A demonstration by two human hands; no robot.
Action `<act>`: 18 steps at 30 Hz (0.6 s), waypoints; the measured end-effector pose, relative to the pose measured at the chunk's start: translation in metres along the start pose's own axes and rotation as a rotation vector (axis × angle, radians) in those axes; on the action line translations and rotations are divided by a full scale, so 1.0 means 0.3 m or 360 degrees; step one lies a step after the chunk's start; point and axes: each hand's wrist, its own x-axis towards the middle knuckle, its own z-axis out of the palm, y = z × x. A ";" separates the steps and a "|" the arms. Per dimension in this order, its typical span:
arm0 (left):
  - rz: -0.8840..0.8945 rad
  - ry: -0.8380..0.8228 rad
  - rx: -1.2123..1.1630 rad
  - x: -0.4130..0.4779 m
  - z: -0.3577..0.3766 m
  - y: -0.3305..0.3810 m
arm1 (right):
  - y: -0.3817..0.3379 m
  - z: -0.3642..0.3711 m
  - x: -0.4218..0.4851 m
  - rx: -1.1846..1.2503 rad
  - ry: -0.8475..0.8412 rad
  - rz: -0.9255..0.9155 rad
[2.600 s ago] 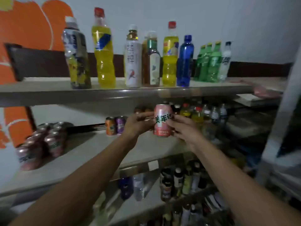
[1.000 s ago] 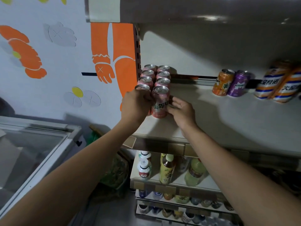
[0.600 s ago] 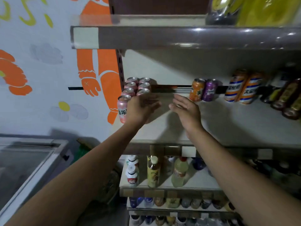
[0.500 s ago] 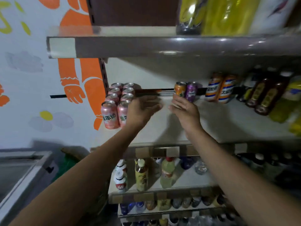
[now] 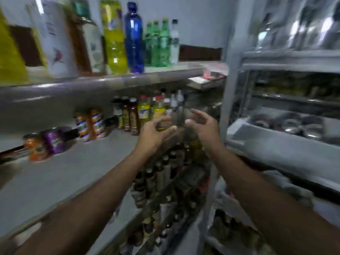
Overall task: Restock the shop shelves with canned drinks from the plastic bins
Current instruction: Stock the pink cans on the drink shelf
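Shop shelving runs from the near left to the far middle, all of it smeared by motion blur. On the upper shelf (image 5: 95, 85) stand tall bottles: a white one (image 5: 55, 35), a yellow one (image 5: 114, 39), a blue one (image 5: 134, 37) and, farther along, a cluster of green ones (image 5: 156, 43).

The middle shelf (image 5: 70, 173) holds the canned drinks. An orange can (image 5: 35, 149) and a purple can (image 5: 54, 141) stand side by side at the left, back against the wall. Two orange, white and blue striped cans (image 5: 90, 125) stand together a little farther right. Past them, at the far end of the same shelf, is a group of brown and yellow bottles (image 5: 136, 115). More bottles (image 5: 158, 179) crowd the lower shelves beneath.

Both bare arms reach forward over the front edge of the middle shelf. The left hand (image 5: 153, 134) is in the air with its fingers loosely curved. A yellow bottle shows just behind them, but nothing plainly lies in the palm, as far as the blur allows. The right hand (image 5: 204, 126) is just beside it, palm turned inward, fingers spread and relaxed, holding nothing. Neither hand touches a can; the cans are well to the left of both.

At the right a grey metal rack (image 5: 287, 59) carries shiny steel ware (image 5: 296, 124).
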 end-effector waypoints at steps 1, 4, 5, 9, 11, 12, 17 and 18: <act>0.0031 -0.0068 -0.0046 0.025 0.093 0.032 | -0.002 -0.102 0.019 -0.0053 0.0069 -0.0009; 0.0095 -0.0222 -0.0150 0.086 0.344 0.124 | -0.032 -0.388 0.034 -0.0134 0.0273 -0.0031; 0.0110 -0.0260 -0.0186 0.102 0.419 0.156 | -0.047 -0.471 0.025 -0.0178 0.0328 -0.0047; 0.0181 -0.0410 -0.0253 0.138 0.668 0.271 | -0.077 -0.748 0.001 -0.0275 0.0558 -0.0107; 0.0238 -0.0440 -0.0274 0.139 0.768 0.322 | -0.091 -0.858 -0.001 -0.0352 0.0627 -0.0123; 0.0264 -0.0463 -0.0272 0.136 0.810 0.346 | -0.100 -0.904 0.000 -0.0401 0.0664 -0.0120; 0.0349 -0.0556 -0.0269 0.137 0.984 0.425 | -0.098 -1.098 0.018 -0.0403 0.0806 -0.0139; 0.0353 -0.0574 -0.0256 0.146 1.015 0.435 | -0.102 -1.129 0.012 -0.0409 0.0788 -0.0134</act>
